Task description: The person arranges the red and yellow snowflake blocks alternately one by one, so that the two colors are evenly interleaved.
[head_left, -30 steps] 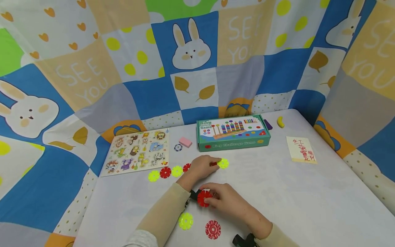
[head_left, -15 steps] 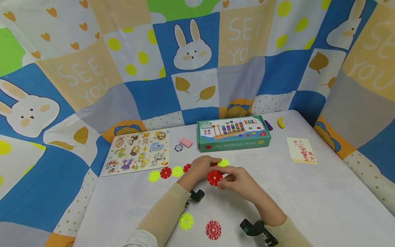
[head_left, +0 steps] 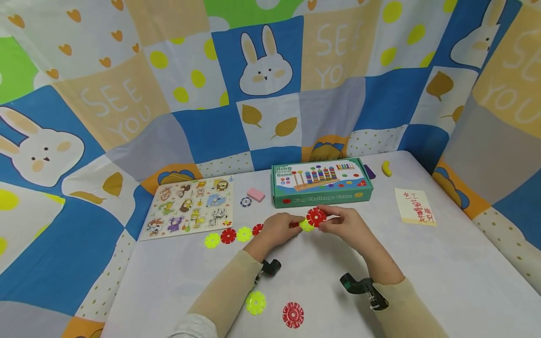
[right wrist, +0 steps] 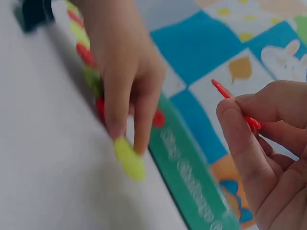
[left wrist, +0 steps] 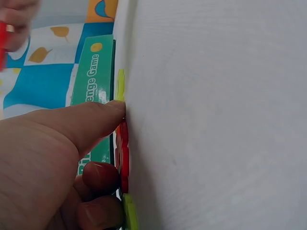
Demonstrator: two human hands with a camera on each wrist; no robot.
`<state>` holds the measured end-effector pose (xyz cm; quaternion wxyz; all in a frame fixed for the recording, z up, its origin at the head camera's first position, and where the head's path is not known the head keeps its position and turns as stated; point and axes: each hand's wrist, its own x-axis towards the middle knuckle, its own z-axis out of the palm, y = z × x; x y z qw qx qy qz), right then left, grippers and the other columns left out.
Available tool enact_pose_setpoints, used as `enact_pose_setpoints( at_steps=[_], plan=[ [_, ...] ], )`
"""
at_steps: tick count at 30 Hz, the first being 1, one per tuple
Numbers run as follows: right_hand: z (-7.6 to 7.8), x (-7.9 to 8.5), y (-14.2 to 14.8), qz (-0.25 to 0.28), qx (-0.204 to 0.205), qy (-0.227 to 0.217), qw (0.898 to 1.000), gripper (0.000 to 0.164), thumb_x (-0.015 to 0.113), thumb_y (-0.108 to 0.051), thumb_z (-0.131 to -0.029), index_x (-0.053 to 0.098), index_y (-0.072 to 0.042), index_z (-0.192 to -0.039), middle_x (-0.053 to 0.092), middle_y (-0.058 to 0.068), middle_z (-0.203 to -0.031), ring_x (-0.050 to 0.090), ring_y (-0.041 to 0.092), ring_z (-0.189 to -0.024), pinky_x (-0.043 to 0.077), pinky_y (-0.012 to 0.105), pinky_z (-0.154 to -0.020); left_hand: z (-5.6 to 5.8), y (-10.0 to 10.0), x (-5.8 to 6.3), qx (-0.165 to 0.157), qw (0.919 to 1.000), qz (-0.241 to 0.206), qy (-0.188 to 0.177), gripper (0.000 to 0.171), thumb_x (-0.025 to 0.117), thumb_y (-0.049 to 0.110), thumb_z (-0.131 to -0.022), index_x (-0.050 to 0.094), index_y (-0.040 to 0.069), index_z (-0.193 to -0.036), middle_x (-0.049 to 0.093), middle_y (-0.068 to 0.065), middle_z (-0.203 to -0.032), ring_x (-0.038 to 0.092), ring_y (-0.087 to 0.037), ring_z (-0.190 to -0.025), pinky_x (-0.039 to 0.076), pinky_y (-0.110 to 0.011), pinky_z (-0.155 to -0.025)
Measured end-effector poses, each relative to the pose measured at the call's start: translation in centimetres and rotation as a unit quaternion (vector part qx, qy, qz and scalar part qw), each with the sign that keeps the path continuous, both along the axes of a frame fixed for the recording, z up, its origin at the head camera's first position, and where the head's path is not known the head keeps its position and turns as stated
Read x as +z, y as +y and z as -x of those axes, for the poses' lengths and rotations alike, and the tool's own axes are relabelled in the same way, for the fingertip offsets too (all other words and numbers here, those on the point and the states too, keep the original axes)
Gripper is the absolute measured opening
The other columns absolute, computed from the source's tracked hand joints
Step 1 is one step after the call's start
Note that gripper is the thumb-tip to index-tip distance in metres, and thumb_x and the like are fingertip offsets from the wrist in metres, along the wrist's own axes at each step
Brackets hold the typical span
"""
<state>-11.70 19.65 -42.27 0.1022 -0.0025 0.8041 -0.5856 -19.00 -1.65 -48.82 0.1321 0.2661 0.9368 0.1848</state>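
Observation:
My right hand [head_left: 351,230] pinches a red snowflake disc [head_left: 316,217] between thumb and fingers, raised and overlapping the yellow disc in the head view. Seen edge-on in the right wrist view, that red disc [right wrist: 220,88] stands away from the row. My left hand [head_left: 276,231] holds the yellow snowflake disc [right wrist: 130,162] at the row's right end with thumb and finger. Leftward run alternating discs, among them a yellow one [head_left: 212,240] and a red one [head_left: 228,236]; my left hand hides part of this row. A loose yellow disc [head_left: 256,303] and red disc [head_left: 293,315] lie nearer me.
Behind the row stands a green Ring Challenge Game box [head_left: 323,188]. An animal puzzle board [head_left: 190,206] lies left, beside a pink block [head_left: 255,195] and a poker chip [head_left: 246,202]. Toward the right are a toy banana [head_left: 386,168] and a handwritten note [head_left: 415,207].
My right hand has carried the red disc forward and rightward, from above the near table to the row's yellow end disc. My left hand has kept its place.

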Motion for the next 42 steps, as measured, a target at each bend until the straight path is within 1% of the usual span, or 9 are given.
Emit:
enact_pose_setpoints(
  at_steps=[4, 9, 15, 20, 23, 25, 30, 35, 42],
  plan=[
    [1.7, -1.4, 1.0, -0.057, -0.003, -0.006, 0.998, 0.050, 0.072, -0.019, -0.083, 0.058, -0.015, -0.131, 0.063, 0.008, -0.113, 0.064, 0.022, -0.090, 0.052, 0.036, -0.079, 0.0, -0.1, 0.2, -0.001, 1.0000, 0.004, 0.004, 0.042, 0.062, 0.042, -0.089, 0.057, 0.037, -0.130, 0.062, 0.011, -0.097, 0.049, -0.010, -0.086, 0.043, -0.026, -0.072],
    [3.4, -3.5, 2.0, -0.127, -0.001, -0.028, 0.992, 0.049, 0.070, -0.017, -0.084, 0.057, -0.009, -0.130, 0.059, 0.012, -0.116, 0.057, 0.026, -0.097, 0.052, 0.033, -0.076, -0.1, 0.0, 0.3, 0.005, 1.0000, 0.005, 0.001, 0.041, 0.062, 0.041, -0.089, 0.057, 0.037, -0.130, 0.062, 0.009, -0.105, 0.048, -0.010, -0.088, 0.042, -0.025, -0.071],
    [4.3, -5.0, 2.2, -0.194, 0.016, -0.044, 0.980, 0.049, 0.070, -0.013, -0.083, 0.057, -0.003, -0.129, 0.061, 0.013, -0.106, 0.054, 0.024, -0.087, 0.051, 0.031, -0.071, -0.3, 0.1, 0.5, 0.008, 0.9999, -0.005, -0.008, 0.042, 0.062, 0.041, -0.089, 0.056, 0.036, -0.131, 0.061, 0.009, -0.112, 0.048, -0.011, -0.091, 0.043, -0.026, -0.073],
    [4.6, -5.7, 1.6, -0.248, 0.035, -0.007, 0.968, 0.053, 0.076, -0.021, -0.080, 0.059, -0.004, -0.128, 0.057, 0.010, -0.104, 0.049, 0.024, -0.091, 0.048, 0.035, -0.075, -0.4, 0.0, 0.5, 0.015, 0.9998, -0.011, -0.004, 0.042, 0.062, 0.041, -0.089, 0.057, 0.035, -0.130, 0.060, 0.008, -0.121, 0.050, -0.012, -0.097, 0.044, -0.029, -0.082],
    [4.6, -6.0, 1.2, -0.269, 0.038, 0.019, 0.962, 0.056, 0.076, -0.024, -0.081, 0.057, -0.004, -0.130, 0.052, 0.011, -0.102, 0.047, 0.023, -0.089, 0.046, 0.034, -0.073, -0.3, 0.0, 0.5, 0.019, 0.9997, -0.014, -0.001, 0.041, 0.062, 0.040, -0.089, 0.058, 0.034, -0.130, 0.060, 0.008, -0.123, 0.051, -0.013, -0.099, 0.044, -0.031, -0.084],
    [4.5, -6.2, 1.0, -0.278, 0.045, 0.030, 0.959, 0.058, 0.074, -0.025, -0.082, 0.055, -0.004, -0.132, 0.048, 0.012, -0.102, 0.046, 0.023, -0.088, 0.044, 0.033, -0.071, -0.2, 0.1, 0.3, 0.017, 0.9998, -0.014, 0.000, 0.041, 0.062, 0.040, -0.089, 0.058, 0.034, -0.130, 0.060, 0.009, -0.123, 0.050, -0.012, -0.099, 0.044, -0.031, -0.084],
    [4.4, -6.1, 1.3, -0.283, 0.048, 0.032, 0.958, 0.060, 0.072, -0.026, -0.085, 0.050, -0.005, -0.136, 0.044, 0.012, -0.104, 0.044, 0.023, -0.089, 0.043, 0.032, -0.071, 0.2, 0.4, 0.4, 0.010, 0.9999, -0.012, -0.002, 0.042, 0.063, 0.039, -0.089, 0.058, 0.033, -0.130, 0.060, 0.010, -0.122, 0.050, -0.012, -0.102, 0.044, -0.033, -0.087],
    [4.4, -5.9, 1.7, -0.273, 0.040, 0.037, 0.960, 0.054, 0.068, -0.017, -0.086, 0.050, -0.001, -0.135, 0.046, 0.014, -0.105, 0.046, 0.024, -0.088, 0.046, 0.031, -0.071, 0.3, 0.6, 0.6, 0.017, 0.9997, -0.008, -0.015, 0.043, 0.064, 0.039, -0.088, 0.058, 0.033, -0.130, 0.060, 0.010, -0.120, 0.049, -0.012, -0.101, 0.044, -0.032, -0.086],
    [4.3, -6.1, 1.7, -0.260, 0.032, 0.018, 0.965, 0.050, 0.068, -0.015, -0.086, 0.054, -0.004, -0.132, 0.046, 0.013, -0.106, 0.046, 0.024, -0.089, 0.046, 0.030, -0.070, 0.0, 0.4, 0.7, 0.021, 0.9995, -0.008, -0.021, 0.042, 0.064, 0.039, -0.088, 0.059, 0.032, -0.129, 0.060, 0.009, -0.118, 0.048, -0.012, -0.097, 0.044, -0.030, -0.082]
  ],
)
